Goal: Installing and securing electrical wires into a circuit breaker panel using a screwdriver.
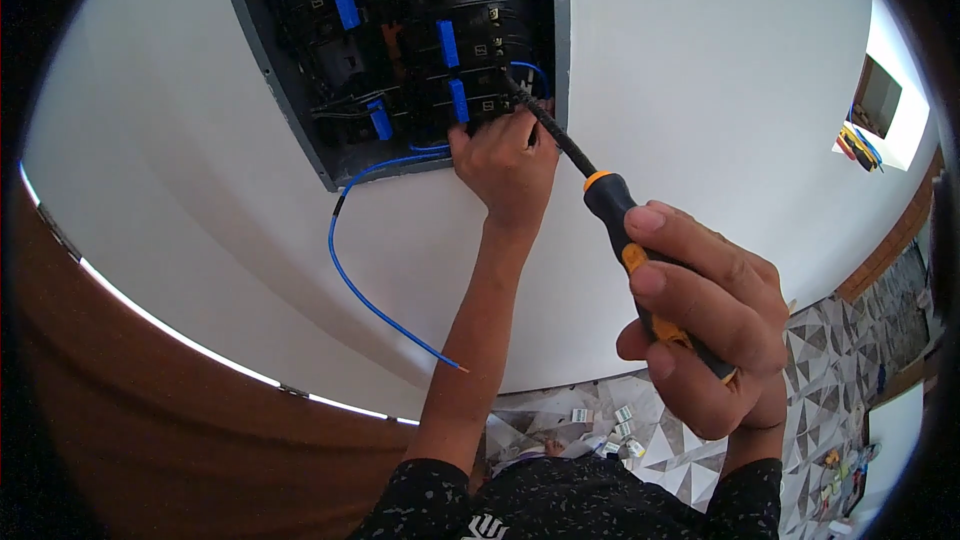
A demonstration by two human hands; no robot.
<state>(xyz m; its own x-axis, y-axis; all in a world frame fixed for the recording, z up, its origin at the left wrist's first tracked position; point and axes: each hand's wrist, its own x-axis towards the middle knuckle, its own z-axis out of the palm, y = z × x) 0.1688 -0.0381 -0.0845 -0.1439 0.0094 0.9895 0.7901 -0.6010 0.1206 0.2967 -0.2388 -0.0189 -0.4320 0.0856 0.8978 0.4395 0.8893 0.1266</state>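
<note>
A grey electrical panel box (562, 50) is set in the white wall, with black circuit breakers (480, 50) and blue switch levers inside. My right hand (710, 320) grips the black and orange handle of a screwdriver (612, 202). Its dark shaft slants up left, the tip meeting the right side of a lower breaker. At the box's lower right, my left hand (508, 162) is closed, its fingertips hidden among the breakers and wires. A blue wire (338, 255) loops out over the bottom edge; its bare copper end hangs in front of my left forearm.
A brown curtain-like surface (180, 420) covers the lower left. Small white boxes (625, 422) lie on the patterned tile floor (690, 440). At the right, coloured wires (860, 148) hang from a wall opening, and assorted items (840, 480) lie below.
</note>
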